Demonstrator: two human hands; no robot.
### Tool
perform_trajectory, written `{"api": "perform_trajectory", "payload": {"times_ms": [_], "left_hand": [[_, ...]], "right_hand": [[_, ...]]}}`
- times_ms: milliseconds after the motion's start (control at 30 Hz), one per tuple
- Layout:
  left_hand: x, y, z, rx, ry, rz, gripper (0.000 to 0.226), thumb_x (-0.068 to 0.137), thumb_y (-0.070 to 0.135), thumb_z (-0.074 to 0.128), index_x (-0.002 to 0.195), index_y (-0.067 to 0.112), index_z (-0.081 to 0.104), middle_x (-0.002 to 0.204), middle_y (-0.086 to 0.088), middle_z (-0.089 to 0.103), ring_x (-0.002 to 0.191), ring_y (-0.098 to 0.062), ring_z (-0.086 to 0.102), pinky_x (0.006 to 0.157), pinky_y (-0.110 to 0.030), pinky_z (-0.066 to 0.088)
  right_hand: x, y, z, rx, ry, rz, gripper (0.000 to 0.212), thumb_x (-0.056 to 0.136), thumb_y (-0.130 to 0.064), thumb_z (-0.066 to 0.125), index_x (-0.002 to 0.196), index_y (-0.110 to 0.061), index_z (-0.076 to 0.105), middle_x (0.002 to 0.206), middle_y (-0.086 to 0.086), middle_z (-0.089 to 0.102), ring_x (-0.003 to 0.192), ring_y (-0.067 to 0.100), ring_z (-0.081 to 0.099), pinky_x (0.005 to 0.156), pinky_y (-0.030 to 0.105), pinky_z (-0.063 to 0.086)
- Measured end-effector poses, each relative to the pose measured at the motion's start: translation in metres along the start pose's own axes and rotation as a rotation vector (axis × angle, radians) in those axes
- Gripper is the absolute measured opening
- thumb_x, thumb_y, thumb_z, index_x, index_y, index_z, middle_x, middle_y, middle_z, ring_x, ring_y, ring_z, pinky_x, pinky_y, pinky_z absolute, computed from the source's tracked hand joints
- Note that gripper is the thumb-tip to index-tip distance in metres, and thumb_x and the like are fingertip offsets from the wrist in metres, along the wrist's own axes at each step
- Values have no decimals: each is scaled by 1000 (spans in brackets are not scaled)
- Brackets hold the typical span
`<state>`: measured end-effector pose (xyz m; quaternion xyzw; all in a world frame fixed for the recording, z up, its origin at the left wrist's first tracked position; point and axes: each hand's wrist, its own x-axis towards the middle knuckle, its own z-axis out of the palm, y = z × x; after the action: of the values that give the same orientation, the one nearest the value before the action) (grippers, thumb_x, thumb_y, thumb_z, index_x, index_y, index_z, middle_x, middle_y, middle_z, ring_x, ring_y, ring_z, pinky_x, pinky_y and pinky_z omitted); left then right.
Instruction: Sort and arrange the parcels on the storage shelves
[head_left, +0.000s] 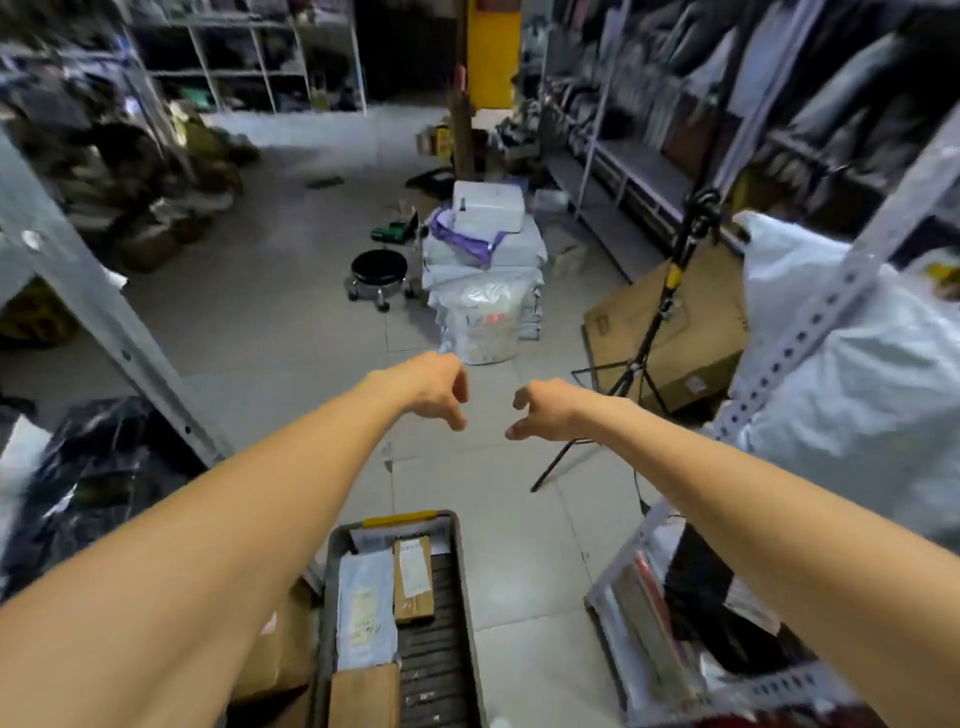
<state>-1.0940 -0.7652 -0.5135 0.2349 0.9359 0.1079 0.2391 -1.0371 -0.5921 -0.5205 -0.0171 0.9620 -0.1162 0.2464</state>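
- While reaching forward over the floor (291, 322), nothing held: left hand (436, 389) and right hand (545, 410) loosely curled, empty, near each other but apart.
- Parcels in two spots: tall stack of grey mailers (483, 270) mid-floor, well ahead of both hands; a few more in the trolley tray (436, 649) right under the arms.
- Biggest worry imo: tripod stand (642, 348) just right of the hands, legs splayed into the walkway. Easy to catch a foot there.
- Rolling stool (379, 270) just beside the stack's left side. Probably skates off if bumped.
- Stack looks slippery, white box (488, 208) perched on top. Best not to yank from the middle, likely topples.
- Bulging white bag (893, 395) at the right shelf edge, could snag an elbow.
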Motion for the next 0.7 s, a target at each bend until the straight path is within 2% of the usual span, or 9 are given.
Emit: {"api": "perform_trajectory", "payload": {"times_ms": [167, 300, 367, 433, 567, 633, 700], "left_hand": [[-3, 68, -26, 53, 16, 208, 39, 76, 29, 79, 111, 17, 66, 105, 0, 67, 97, -20, 63, 87, -33, 52], [-5, 112, -12, 138, -22, 324, 35, 74, 34, 79, 105, 22, 67, 106, -2, 69, 94, -21, 64, 87, -37, 54], [-12, 133, -1, 189, -52, 374, 37, 75, 36, 78, 106, 20, 68, 106, -4, 68, 95, -22, 63, 88, -38, 54], [-26, 156, 11, 236, -78, 432, 39, 77, 35, 77, 110, 18, 68, 107, -4, 68, 97, -22, 63, 89, -36, 53], [-60, 202, 26, 328, -109, 541, 35, 79, 35, 76, 109, 18, 69, 106, -2, 69, 96, -21, 62, 82, -32, 52], [-77, 229, 28, 314, -106, 604, 30, 78, 35, 77, 103, 20, 70, 102, 1, 69, 92, -18, 62, 80, -31, 52], [-98, 261, 33, 274, -124, 677, 29, 79, 35, 77, 102, 20, 69, 99, 4, 67, 90, -15, 61, 78, -28, 49]], "right_hand": [[-59, 29, -24, 97, 126, 146, 60, 88, -45, 64, 131, -5, 51, 129, 16, 57, 116, 31, 55, 96, 39, 46], [-103, 47, -17, 180, 193, 231, 51, 90, -44, 61, 125, -8, 53, 122, 10, 60, 106, 27, 57, 82, 34, 46], [-129, 51, -8, 196, 212, 267, 48, 91, -45, 59, 122, -9, 54, 113, 4, 59, 99, 26, 56, 76, 33, 43], [-159, 55, 3, 191, 204, 297, 44, 92, -44, 58, 117, -9, 57, 109, 6, 61, 97, 27, 58, 74, 34, 45], [-233, 62, 13, 194, 210, 343, 36, 96, -39, 55, 113, -7, 57, 112, 10, 60, 98, 28, 57, 82, 36, 47], [-275, 67, 15, 192, 228, 383, 46, 95, -45, 54, 121, -7, 56, 121, 11, 60, 108, 29, 57, 94, 40, 47], [-318, 74, 18, 196, 250, 427, 52, 93, -50, 53, 124, -8, 57, 124, 11, 61, 110, 29, 58, 97, 45, 46]]}}
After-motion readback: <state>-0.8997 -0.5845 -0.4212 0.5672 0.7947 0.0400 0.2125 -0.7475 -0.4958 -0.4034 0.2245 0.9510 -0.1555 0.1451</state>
